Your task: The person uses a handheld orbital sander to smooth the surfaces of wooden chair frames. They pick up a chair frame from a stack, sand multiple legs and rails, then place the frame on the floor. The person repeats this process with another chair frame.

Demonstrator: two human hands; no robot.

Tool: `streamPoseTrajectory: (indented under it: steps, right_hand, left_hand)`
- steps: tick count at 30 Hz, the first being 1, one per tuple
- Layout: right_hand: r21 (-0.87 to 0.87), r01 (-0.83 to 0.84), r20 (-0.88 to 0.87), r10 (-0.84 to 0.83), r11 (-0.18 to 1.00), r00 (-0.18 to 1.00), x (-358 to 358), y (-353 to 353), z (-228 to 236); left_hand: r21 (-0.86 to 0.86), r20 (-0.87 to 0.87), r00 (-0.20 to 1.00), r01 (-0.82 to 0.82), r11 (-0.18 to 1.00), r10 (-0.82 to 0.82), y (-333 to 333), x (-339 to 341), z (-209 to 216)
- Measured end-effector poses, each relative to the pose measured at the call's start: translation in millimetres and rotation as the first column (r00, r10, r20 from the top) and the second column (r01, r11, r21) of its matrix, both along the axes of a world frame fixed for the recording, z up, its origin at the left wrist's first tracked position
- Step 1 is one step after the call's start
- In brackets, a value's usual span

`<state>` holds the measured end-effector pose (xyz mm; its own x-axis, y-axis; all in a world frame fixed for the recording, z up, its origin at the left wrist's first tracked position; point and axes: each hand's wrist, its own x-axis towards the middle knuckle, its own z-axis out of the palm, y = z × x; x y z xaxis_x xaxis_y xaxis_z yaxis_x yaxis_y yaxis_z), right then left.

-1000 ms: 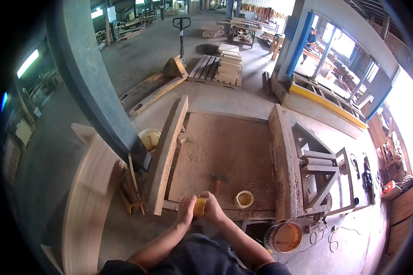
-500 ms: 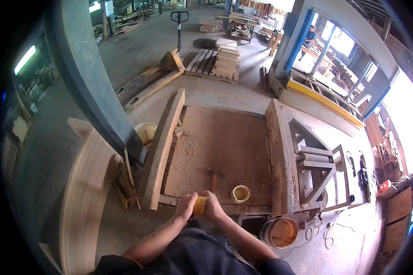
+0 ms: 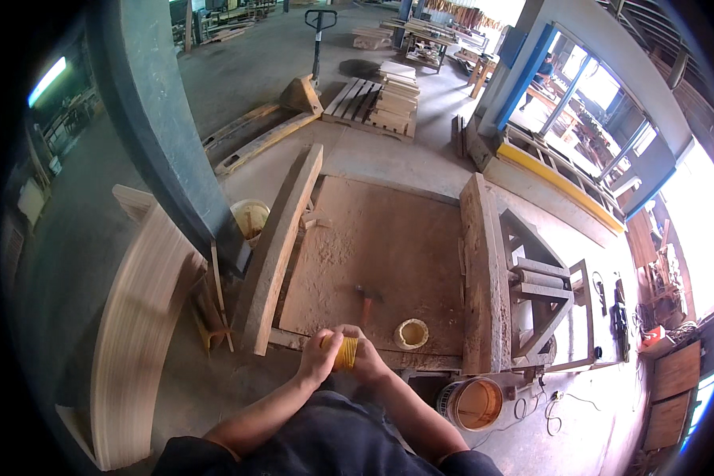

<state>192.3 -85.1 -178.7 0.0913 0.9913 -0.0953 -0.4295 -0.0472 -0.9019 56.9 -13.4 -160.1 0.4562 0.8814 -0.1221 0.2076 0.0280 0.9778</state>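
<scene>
A yellow, ridged roll [image 3: 347,354], which looks like wound cord, is held between my two hands over the near edge of the bench. My left hand [image 3: 317,361] is closed round its left side, and my right hand [image 3: 368,361] grips the right side with fingers over the top. Just beyond them on the dusty bench board [image 3: 404,230] lies a hammer [image 3: 365,308] with a dark head and a reddish handle. To the right of the hammer stands a round tub [image 3: 412,334] with a crusted, pale yellow rim.
Thick wooden beams flank the board, one left [image 3: 282,254] and one right [image 3: 484,274]. A bucket [image 3: 477,403] stands on the floor at near right, beside loose cables. Curved laminated wood [image 3: 139,333] and a grey pillar [image 3: 155,135] are at left; a pallet jack [image 3: 293,111] stands beyond.
The whole view has shifted slightly. My hands stay closed round the yellow roll, and the fingers of the right hand now reach further over its top.
</scene>
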Motion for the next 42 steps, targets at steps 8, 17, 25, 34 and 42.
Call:
streamPoseTrajectory:
  steps: [8,17,25,34,42]
  right_hand:
    - [-0.012,0.051,-0.011,-0.051,0.999,0.999,-1,4,-23]
    - [-0.068,0.06,-0.122,-0.068,0.996,0.99,-4,1,-29]
    - [0.009,0.043,0.032,-0.043,0.999,0.999,3,2,-19]
    - [0.01,0.195,0.285,-0.19,0.981,0.939,-9,2,-21]
    - [-0.027,0.13,0.134,-0.125,0.991,0.983,-10,-4,7]
  left_hand:
    - [-0.046,-0.003,0.999,0.052,0.998,-0.052,12,-2,0]
    - [0.09,-0.236,0.967,0.12,0.989,-0.096,9,4,13]
    - [0.023,-0.127,0.98,0.158,0.987,-0.154,12,2,15]
    - [-0.07,-0.092,0.99,0.097,0.993,-0.104,17,4,3]
    - [-0.078,-0.005,0.993,0.114,0.99,-0.115,11,3,-5]
